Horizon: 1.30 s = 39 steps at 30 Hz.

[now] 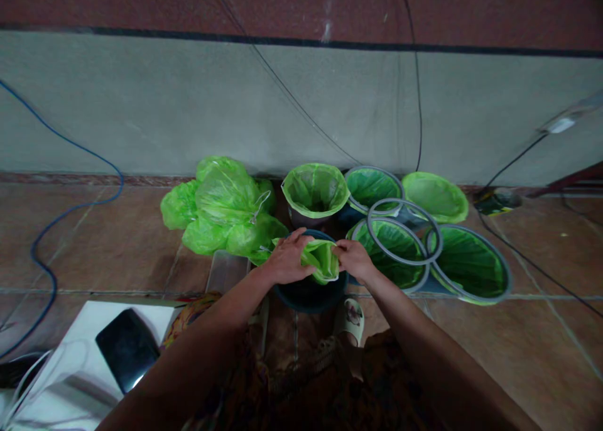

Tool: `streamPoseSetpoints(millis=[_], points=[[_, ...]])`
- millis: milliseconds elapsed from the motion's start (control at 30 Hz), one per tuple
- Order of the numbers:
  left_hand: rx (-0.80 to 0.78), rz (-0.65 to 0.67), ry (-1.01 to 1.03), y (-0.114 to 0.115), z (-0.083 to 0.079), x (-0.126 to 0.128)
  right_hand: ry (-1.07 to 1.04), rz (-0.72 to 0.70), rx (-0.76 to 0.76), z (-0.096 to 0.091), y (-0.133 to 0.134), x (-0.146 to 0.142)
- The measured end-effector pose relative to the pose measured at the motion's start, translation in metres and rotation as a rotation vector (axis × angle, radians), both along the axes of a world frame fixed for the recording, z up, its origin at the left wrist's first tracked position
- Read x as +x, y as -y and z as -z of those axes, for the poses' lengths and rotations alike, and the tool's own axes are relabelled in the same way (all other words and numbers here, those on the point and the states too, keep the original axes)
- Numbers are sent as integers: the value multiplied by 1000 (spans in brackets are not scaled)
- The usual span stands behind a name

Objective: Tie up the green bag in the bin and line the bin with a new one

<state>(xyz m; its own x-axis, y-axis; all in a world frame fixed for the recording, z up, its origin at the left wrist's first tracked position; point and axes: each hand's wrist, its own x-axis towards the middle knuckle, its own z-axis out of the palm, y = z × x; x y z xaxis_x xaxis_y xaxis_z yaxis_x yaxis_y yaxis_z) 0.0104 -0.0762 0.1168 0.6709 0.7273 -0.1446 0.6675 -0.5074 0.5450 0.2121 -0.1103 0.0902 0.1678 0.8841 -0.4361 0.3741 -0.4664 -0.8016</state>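
A green garbage bag (323, 258) is partly opened out over a dark blue bucket (299, 300) on the floor in front of me. My right hand (353, 258) pinches the bag's right edge. On the other side, my left hand (289, 257) holds the bag's left edge between thumb and fingers. The bucket's inside is dark, and the bag covers part of its rim. To the left lie several full, puffed green bags (226, 195), one with a white drawstring. Behind the bucket stands a bin lined with green plastic (315, 192).
Several more lined bins stand to the right, one of them a grey-rimmed bin (471, 264). A loose grey ring (404, 231) lies across two rims. Left are a white table (80, 330) with a dark tablet-like device (127, 349) and a blue cable (35, 249). A wall runs behind.
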Motion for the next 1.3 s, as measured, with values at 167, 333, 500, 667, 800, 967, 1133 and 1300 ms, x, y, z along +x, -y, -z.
streamPoseSetpoints(millis=[167,333,500,667,800,967,1133,1300], points=[[-31,-235,-4,8,7,10,-382,291,-32,-8,0,-10],[-50,-356,-60,11,14,15,-515,439,-9,-16,0,-9],[-40,-244,-137,9,12,17,-472,431,24,-13,0,-5],[-2,-321,-329,-6,6,7,359,74,67,-18,-2,17],[18,-506,-415,-20,0,-8,724,-330,-219,-32,4,41],[79,-625,-479,-29,-5,-17,534,-655,-581,-42,18,63],[83,-478,-437,-22,0,-8,829,-491,-371,-35,19,62],[81,-251,-355,-13,0,6,839,-445,143,-16,10,37]])
